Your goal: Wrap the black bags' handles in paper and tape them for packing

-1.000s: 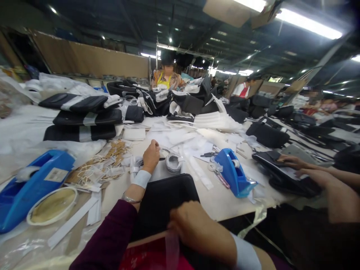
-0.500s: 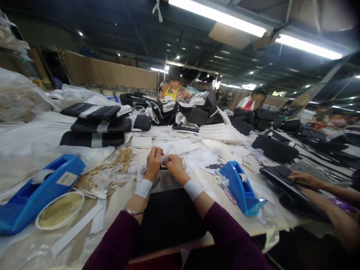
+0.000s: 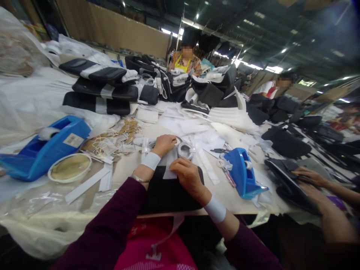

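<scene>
A flat black bag (image 3: pixel 171 197) lies in front of me at the table's near edge. My right hand (image 3: pixel 188 173) is closed, its fingertips pinching a thin whitish strip (image 3: pixel 170 171) over the bag's upper part. My left hand (image 3: pixel 165 144) is farther off, above the bag's far end, with its fingers drawn together; what it grips is hidden. Beside it sits a ring-shaped coil in clear wrapping (image 3: pixel 186 150), close beyond my right hand.
Blue tape dispensers stand left (image 3: pixel 46 148) and right (image 3: pixel 242 174). A round tub (image 3: pixel 70 168) and cords with brown tags (image 3: pixel 123 137) lie left. Scissors (image 3: pixel 219 150), white sheets (image 3: pixel 182 123) and stacked black bags (image 3: pixel 98 93) lie beyond. A co-worker's hands (image 3: pixel 309 180) handle another bag.
My hands have moved apart: the right has come back toward me over the bag with the whitish strip, while the left stays at the far end. The view has tilted down.
</scene>
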Motion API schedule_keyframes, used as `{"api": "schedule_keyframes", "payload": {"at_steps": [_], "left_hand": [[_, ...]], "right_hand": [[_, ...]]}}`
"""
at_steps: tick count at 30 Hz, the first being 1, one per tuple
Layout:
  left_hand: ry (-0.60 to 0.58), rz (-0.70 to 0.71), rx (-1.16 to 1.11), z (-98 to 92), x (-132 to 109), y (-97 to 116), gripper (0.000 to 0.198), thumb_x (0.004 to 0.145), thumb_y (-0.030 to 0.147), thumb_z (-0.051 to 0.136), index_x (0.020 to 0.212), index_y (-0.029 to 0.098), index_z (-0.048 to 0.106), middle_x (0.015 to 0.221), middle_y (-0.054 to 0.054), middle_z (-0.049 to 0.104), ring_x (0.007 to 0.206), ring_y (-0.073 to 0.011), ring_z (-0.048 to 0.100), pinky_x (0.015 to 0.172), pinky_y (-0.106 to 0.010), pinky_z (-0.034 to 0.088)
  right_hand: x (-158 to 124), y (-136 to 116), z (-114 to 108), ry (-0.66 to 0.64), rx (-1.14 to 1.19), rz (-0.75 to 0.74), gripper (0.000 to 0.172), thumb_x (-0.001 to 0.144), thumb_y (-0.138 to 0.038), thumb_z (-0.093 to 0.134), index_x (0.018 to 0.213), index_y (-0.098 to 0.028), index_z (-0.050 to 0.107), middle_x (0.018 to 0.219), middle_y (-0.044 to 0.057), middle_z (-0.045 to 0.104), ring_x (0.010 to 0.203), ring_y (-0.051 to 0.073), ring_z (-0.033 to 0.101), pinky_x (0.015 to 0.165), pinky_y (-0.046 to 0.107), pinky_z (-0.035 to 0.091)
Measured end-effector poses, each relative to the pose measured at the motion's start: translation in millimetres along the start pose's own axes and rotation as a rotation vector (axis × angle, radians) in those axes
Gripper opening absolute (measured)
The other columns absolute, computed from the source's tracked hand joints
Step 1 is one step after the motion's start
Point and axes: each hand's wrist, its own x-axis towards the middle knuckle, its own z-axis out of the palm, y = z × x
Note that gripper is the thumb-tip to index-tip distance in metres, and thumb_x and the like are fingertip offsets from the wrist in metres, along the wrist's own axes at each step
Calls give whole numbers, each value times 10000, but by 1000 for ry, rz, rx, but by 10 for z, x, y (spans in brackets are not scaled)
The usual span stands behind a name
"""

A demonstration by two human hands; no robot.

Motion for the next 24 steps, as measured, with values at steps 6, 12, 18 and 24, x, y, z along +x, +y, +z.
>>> {"api": "schedule_keyframes", "payload": {"at_steps": [6,12,18,24], "left_hand": [[-40,41,194,62,-41,24,188,823,274,525,803,223,705,897,-76,722,939,-259,633,840,-339,417],[7,132,246,15,-54,132,202,867,242,486,827,213,682,912,-65,692,919,-229,618,821,-314,438],[147,296,250,-147,-476,350,296,967,256,341,1013,177,623,1020,-102,600,1078,-222,520,960,-314,407],[106,220,392,-58,-1221,190,361,976,273,297,1254,188,512,1078,-129,609,1021,-260,560,926,-365,440]], "right_hand": [[-329,-141,-5,-129,-147,-130,300,919,-42,371,816,-182,615,881,48,638,811,159,514,697,279,418],[-507,-159,55,-193,-216,-165,273,942,-71,382,796,-184,583,903,48,628,831,156,521,704,281,416],[-555,-115,122,-185,-264,-149,232,894,-51,426,748,-187,544,835,31,600,772,158,486,663,280,388],[-567,-100,108,-128,-249,-134,199,831,-32,444,763,-189,545,853,26,598,767,164,470,651,295,368]]}}
